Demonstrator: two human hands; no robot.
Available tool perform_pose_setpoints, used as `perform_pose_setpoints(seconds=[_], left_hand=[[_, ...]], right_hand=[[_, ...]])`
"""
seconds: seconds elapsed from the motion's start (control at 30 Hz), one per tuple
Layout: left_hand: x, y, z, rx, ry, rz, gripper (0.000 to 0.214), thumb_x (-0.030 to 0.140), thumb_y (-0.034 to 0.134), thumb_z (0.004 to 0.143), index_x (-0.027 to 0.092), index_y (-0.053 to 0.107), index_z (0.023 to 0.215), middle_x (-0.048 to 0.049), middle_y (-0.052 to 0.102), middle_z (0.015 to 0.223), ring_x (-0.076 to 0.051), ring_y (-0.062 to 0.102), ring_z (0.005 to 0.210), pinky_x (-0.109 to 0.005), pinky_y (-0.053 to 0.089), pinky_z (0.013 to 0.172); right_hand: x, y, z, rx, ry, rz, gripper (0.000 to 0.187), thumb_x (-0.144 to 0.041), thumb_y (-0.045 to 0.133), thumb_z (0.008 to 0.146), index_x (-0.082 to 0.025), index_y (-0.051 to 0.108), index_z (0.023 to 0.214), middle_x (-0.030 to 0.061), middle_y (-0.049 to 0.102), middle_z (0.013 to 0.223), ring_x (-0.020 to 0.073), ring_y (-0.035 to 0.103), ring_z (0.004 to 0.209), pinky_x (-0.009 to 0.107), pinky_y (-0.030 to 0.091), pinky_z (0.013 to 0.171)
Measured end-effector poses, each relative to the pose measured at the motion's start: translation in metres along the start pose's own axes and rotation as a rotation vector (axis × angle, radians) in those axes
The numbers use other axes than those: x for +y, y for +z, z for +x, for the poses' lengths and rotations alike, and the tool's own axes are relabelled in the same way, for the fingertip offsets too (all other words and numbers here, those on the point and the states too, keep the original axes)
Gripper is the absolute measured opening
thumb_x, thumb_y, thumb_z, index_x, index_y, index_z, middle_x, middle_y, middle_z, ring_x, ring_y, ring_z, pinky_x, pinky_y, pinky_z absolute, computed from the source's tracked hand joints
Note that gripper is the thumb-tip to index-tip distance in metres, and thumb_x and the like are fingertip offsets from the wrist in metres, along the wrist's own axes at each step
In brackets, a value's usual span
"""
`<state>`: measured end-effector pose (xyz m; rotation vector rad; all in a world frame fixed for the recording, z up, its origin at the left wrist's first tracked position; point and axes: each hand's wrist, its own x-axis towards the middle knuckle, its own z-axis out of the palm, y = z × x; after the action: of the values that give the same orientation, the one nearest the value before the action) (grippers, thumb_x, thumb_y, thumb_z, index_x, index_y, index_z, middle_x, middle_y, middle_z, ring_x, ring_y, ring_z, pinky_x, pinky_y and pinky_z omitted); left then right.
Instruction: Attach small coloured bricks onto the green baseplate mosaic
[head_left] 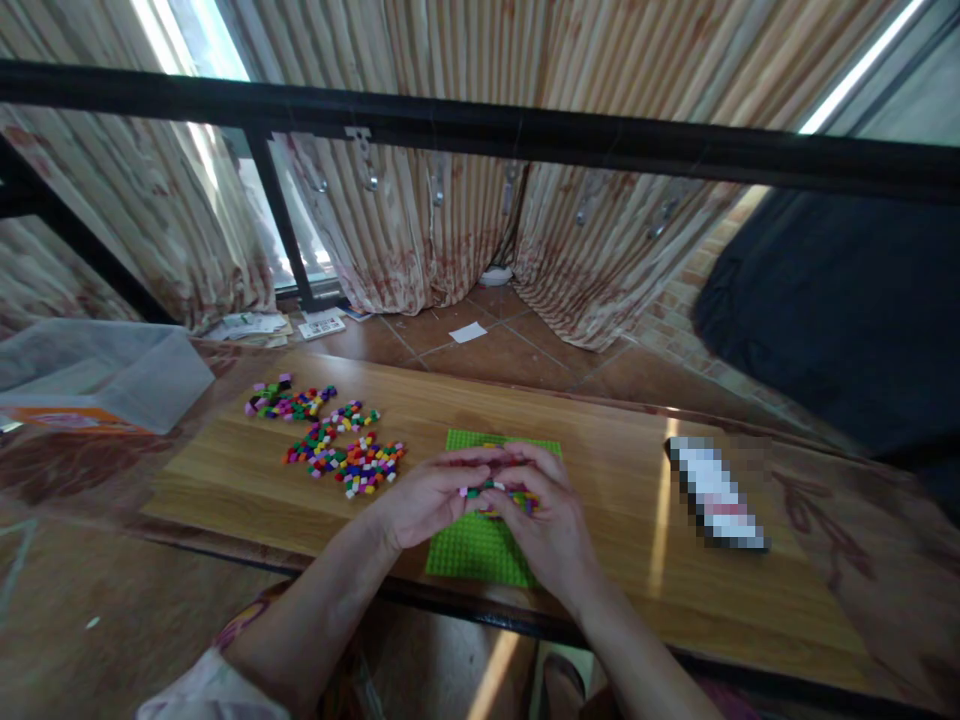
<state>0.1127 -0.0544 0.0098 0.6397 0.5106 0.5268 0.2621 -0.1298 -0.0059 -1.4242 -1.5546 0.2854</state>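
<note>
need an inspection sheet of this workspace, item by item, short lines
surface: wooden tabletop, a strip of sunlight across its right part
things in use: green board under the hands; small bricks on it, partly hidden; loose brick pile to its left, mixed colours
clutter: flat object at right, blurred out; clear box at far left
hands: left hand and right hand bare, fingers close together over the board; exact grip unclear
cables: nothing seen
surroundings: striped curtains, black rail, tiled floor with a paper sheet
</note>
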Motion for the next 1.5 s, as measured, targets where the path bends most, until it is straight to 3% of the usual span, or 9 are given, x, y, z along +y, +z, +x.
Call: perform_pose_setpoints(seconds=[0.07, 0.17, 0.3, 0.4, 0.63, 1.0, 1.27, 1.5], left_hand=[[0.000, -0.001, 0.000, 0.005, -0.010, 0.071, 0.025, 0.016, 0.077, 0.069, 0.012, 0.072, 0.093, -0.0090, 0.071, 0.098, -0.015, 0.065, 0.087, -0.027, 0.048, 0.083], [0.001, -0.001, 0.000, 0.012, -0.030, 0.220, 0.021, 0.026, 0.078, 0.070, 0.011, 0.071, 0.084, -0.0047, 0.069, 0.077, -0.009, 0.061, 0.067, -0.019, 0.045, 0.063], [0.003, -0.001, 0.001, 0.002, -0.037, 0.363, 0.027, 0.036, 0.075, 0.073, 0.010, 0.069, 0.077, -0.0017, 0.063, 0.066, -0.001, 0.039, 0.047, -0.016, 0.020, 0.041], [0.003, -0.002, 0.002, 0.005, -0.051, 0.362, 0.028, 0.037, 0.076, 0.071, 0.011, 0.067, 0.078, 0.0005, 0.058, 0.062, -0.001, 0.031, 0.044, -0.018, 0.012, 0.040], [0.005, 0.000, 0.002, -0.019, -0.096, 0.250, 0.021, 0.029, 0.075, 0.070, 0.012, 0.064, 0.075, 0.0042, 0.051, 0.056, 0.000, 0.026, 0.041, -0.018, 0.009, 0.039], [0.002, 0.004, 0.001, -0.011, -0.140, 0.034, 0.024, 0.021, 0.077, 0.064, 0.012, 0.057, 0.074, 0.0066, 0.044, 0.057, 0.001, 0.019, 0.042, -0.013, 0.007, 0.039], [0.010, -0.006, 0.003, 0.121, -0.052, 0.127, 0.022, 0.028, 0.072, 0.071, 0.009, 0.062, 0.075, 0.0069, 0.040, 0.055, 0.000, 0.019, 0.041, -0.016, 0.007, 0.037], [0.007, -0.009, 0.003, 0.183, -0.026, 0.180, 0.023, 0.030, 0.072, 0.069, 0.009, 0.063, 0.076, 0.0066, 0.042, 0.054, 0.001, 0.021, 0.039, -0.017, 0.007, 0.038]], right_hand=[[0.000, -0.002, 0.001, 0.025, 0.019, 0.006, 0.008, -0.031, 0.062, 0.085, -0.025, 0.067, 0.084, 0.0065, 0.061, 0.112, 0.0211, 0.057, 0.109, 0.040, 0.047, 0.092], [-0.001, -0.005, 0.003, 0.036, 0.036, 0.020, 0.009, -0.030, 0.060, 0.087, -0.025, 0.067, 0.088, 0.0054, 0.064, 0.107, 0.0196, 0.059, 0.103, 0.038, 0.048, 0.090], [-0.001, -0.008, 0.003, -0.016, 0.029, 0.052, 0.010, -0.028, 0.057, 0.089, -0.026, 0.067, 0.089, 0.0027, 0.068, 0.094, 0.0181, 0.061, 0.096, 0.035, 0.049, 0.087], [-0.002, -0.007, 0.002, -0.037, 0.046, 0.104, 0.012, -0.029, 0.056, 0.089, -0.026, 0.068, 0.092, 0.0023, 0.068, 0.092, 0.0176, 0.062, 0.093, 0.034, 0.050, 0.083], [-0.002, -0.003, 0.002, 0.004, 0.154, 0.339, 0.012, -0.032, 0.062, 0.085, -0.026, 0.069, 0.091, 0.0006, 0.065, 0.083, 0.0140, 0.061, 0.075, 0.029, 0.052, 0.070], [-0.002, -0.007, 0.005, 0.038, 0.262, 0.528, 0.009, -0.032, 0.069, 0.079, -0.026, 0.074, 0.081, 0.0013, 0.070, 0.083, 0.0152, 0.064, 0.080, 0.029, 0.053, 0.072], [0.024, -0.036, 0.014, 0.251, 0.465, 0.324, 0.021, -0.040, 0.073, 0.071, -0.023, 0.076, 0.083, 0.0048, 0.075, 0.083, 0.0207, 0.068, 0.077, 0.040, 0.056, 0.075], [0.034, -0.034, 0.010, 0.112, 0.474, 0.135, 0.021, -0.039, 0.069, 0.074, -0.023, 0.077, 0.085, 0.0057, 0.075, 0.088, 0.0227, 0.069, 0.083, 0.039, 0.053, 0.079]])
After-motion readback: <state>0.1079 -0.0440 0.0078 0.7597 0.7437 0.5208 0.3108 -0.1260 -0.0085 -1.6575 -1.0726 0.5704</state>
